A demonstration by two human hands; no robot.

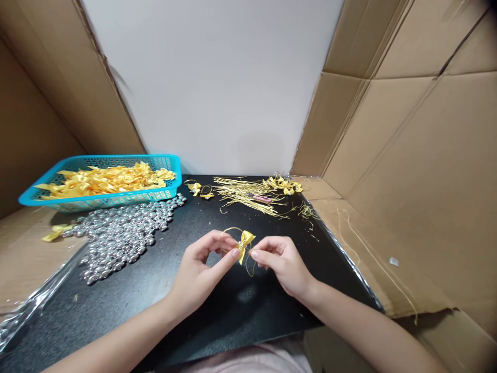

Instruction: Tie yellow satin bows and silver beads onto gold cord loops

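Over the front of the black table, a yellow ribbon bow with a loop of thin gold cord is held between my hands. My left hand pinches the bow's left side between thumb and fingers, with the cord loop rising above them. Just right of the bow, my right hand pinches a thin end of the cord, part of which hangs below. A small shiny bead seems to sit at the bow's middle, partly covered by my left fingertips.
At the left stands a turquoise basket of yellow bows. Silver beads lie before it, beside a loose bow. Gold cord pieces, a pink-handled tool, finished-looking bows and cord scraps lie at the back. Cardboard walls flank the table.
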